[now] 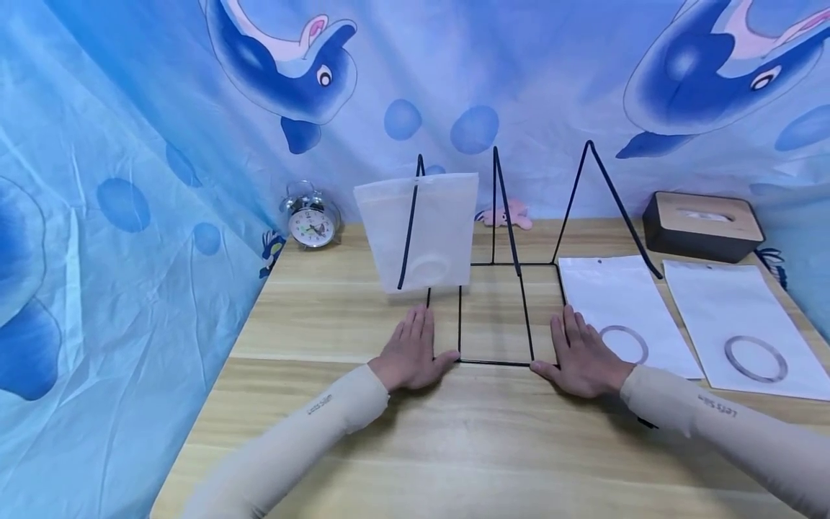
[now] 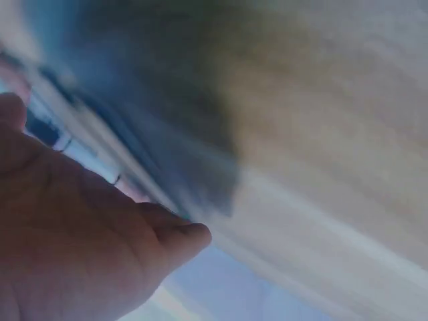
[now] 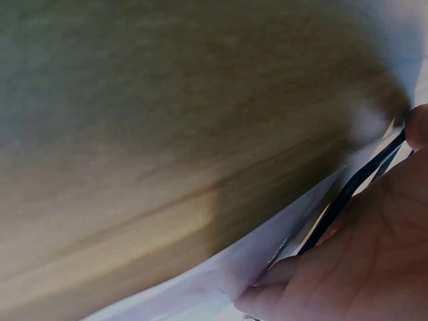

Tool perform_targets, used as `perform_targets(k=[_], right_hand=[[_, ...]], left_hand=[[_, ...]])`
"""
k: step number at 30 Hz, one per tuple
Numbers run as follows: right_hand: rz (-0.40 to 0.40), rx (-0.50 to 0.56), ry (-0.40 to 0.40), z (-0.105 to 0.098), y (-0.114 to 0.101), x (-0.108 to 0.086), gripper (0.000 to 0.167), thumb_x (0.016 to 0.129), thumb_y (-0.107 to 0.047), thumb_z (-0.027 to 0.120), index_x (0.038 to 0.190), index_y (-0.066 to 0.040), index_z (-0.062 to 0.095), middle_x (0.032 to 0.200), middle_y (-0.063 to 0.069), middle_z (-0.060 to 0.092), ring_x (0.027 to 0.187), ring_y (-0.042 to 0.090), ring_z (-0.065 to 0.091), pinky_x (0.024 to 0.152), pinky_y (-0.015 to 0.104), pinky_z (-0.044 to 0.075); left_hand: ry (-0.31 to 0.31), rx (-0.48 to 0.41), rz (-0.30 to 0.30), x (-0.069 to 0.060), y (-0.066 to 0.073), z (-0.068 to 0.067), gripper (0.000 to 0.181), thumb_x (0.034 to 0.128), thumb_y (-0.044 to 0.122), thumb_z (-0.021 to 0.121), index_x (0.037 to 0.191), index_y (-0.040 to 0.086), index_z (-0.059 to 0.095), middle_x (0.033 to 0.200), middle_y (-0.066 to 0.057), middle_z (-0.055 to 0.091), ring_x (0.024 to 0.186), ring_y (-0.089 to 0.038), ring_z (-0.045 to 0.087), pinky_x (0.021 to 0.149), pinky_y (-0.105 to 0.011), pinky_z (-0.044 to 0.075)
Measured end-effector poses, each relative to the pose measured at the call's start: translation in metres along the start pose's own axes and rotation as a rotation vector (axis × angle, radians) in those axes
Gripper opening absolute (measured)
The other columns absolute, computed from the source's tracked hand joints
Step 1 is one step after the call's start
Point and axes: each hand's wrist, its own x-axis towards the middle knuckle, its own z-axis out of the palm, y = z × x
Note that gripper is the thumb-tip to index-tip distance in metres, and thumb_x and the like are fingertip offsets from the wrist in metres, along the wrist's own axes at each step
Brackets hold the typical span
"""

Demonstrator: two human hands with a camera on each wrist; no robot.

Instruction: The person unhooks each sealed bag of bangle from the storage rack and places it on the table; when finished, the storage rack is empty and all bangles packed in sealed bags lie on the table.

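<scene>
A black wire rack (image 1: 496, 363) with several slanted prongs stands in the middle of the table. On its left prong hangs a translucent white pouch (image 1: 447, 223) with a ring mark near the bottom. My left hand (image 1: 412, 353) lies with straight fingers at the rack's front left, thumb by the front wire. At the front right, my right hand (image 1: 586, 360) rests the same way, beside a flat white pouch (image 1: 603, 288). The right wrist view shows the black wire (image 3: 338, 204) against the right hand (image 3: 364, 257). The left wrist view is blurred around the left hand (image 2: 73, 234).
Another white pouch (image 1: 720, 303) with a ring mark lies at the far right of the wooden table (image 1: 454, 447). Behind it sits a tissue box (image 1: 703, 225). An alarm clock (image 1: 312, 225) and a pink toy (image 1: 512, 215) stand along the back, before a blue curtain (image 1: 130, 288).
</scene>
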Motion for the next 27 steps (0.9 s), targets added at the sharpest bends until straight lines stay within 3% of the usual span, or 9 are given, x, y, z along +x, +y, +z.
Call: perform_targets(k=[4,7,9,10,11,13,19,24,27], right_hand=[[-0.015,0.005,0.008,-0.004,-0.008,-0.004,0.099,0.101,-0.062,0.042,0.150,0.020,0.016,0.154,0.045,-0.002,0.141,0.062,0.003,0.111,0.069,0.013],[-0.011,-0.001,0.001,-0.012,-0.016,-0.007,0.094,0.102,-0.055,0.047,0.149,0.021,0.017,0.153,0.046,-0.001,0.141,0.062,0.003,0.111,0.070,0.012],[-0.003,-0.014,-0.004,-0.015,-0.018,-0.007,0.094,0.102,-0.054,0.047,0.150,0.020,0.016,0.154,0.045,-0.002,0.142,0.061,0.001,0.112,0.069,0.010],[0.001,-0.013,-0.006,-0.016,-0.018,-0.007,0.094,0.102,-0.055,0.046,0.150,0.020,0.015,0.155,0.044,-0.003,0.142,0.060,0.000,0.112,0.068,0.009],[0.000,-0.006,-0.002,-0.015,-0.017,-0.006,0.094,0.102,-0.055,0.046,0.150,0.020,0.015,0.155,0.043,-0.003,0.143,0.059,-0.001,0.113,0.068,0.007],[-0.003,0.013,0.009,-0.016,-0.015,-0.005,0.096,0.101,-0.057,0.047,0.150,0.020,0.015,0.156,0.042,-0.003,0.144,0.058,-0.003,0.113,0.068,0.005],[-0.013,0.019,-0.020,-0.007,-0.009,-0.001,0.102,0.100,-0.064,0.041,0.150,0.020,0.011,0.157,0.040,-0.005,0.145,0.055,-0.005,0.114,0.065,0.004],[-0.024,0.000,-0.029,0.002,-0.004,0.002,0.099,0.102,-0.060,0.041,0.150,0.021,0.010,0.157,0.040,-0.004,0.144,0.056,-0.004,0.114,0.065,0.003],[-0.029,-0.011,-0.019,0.004,-0.003,0.001,0.098,0.102,-0.059,0.043,0.150,0.021,0.010,0.157,0.041,-0.003,0.144,0.057,-0.004,0.114,0.065,0.003]], left_hand=[[0.044,-0.174,0.018,-0.015,-0.014,-0.021,0.089,0.1035,0.058,0.039,0.157,-0.007,0.009,0.164,-0.024,0.007,0.151,-0.036,0.009,0.120,-0.046,0.012],[0.083,-0.287,0.026,-0.030,-0.028,-0.048,0.072,0.1040,0.050,0.047,0.152,-0.003,0.038,0.156,-0.018,0.039,0.143,-0.033,0.037,0.115,-0.047,0.029],[0.113,-0.347,0.010,-0.040,-0.037,-0.070,0.056,0.1047,0.047,0.048,0.136,0.003,0.061,0.128,-0.015,0.065,0.116,-0.029,0.061,0.098,-0.048,0.047],[0.143,-0.375,-0.008,-0.044,-0.041,-0.081,0.049,0.1050,0.046,0.048,0.127,0.006,0.068,0.111,-0.013,0.070,0.099,-0.028,0.066,0.087,-0.048,0.051],[0.182,-0.402,-0.027,-0.048,-0.046,-0.092,0.045,0.1052,0.045,0.048,0.117,0.009,0.072,0.095,-0.012,0.069,0.084,-0.026,0.065,0.077,-0.048,0.052],[0.286,-0.445,-0.059,-0.053,-0.054,-0.111,0.042,0.1052,0.043,0.049,0.113,0.010,0.074,0.086,-0.010,0.068,0.072,-0.022,0.059,0.069,-0.045,0.051],[0.630,-0.606,-0.032,-0.051,-0.065,-0.145,0.043,0.1039,0.036,0.055,0.137,0.010,0.063,0.126,-0.008,0.067,0.109,-0.021,0.063,0.093,-0.043,0.050],[0.845,-0.693,-0.004,-0.034,-0.060,-0.156,0.042,0.1007,0.031,0.064,0.135,0.007,0.059,0.126,-0.008,0.064,0.112,-0.021,0.061,0.097,-0.039,0.048],[0.935,-0.719,-0.017,-0.026,-0.056,-0.158,0.039,0.0990,0.029,0.067,0.129,0.005,0.060,0.119,-0.009,0.065,0.108,-0.021,0.060,0.095,-0.037,0.050]])
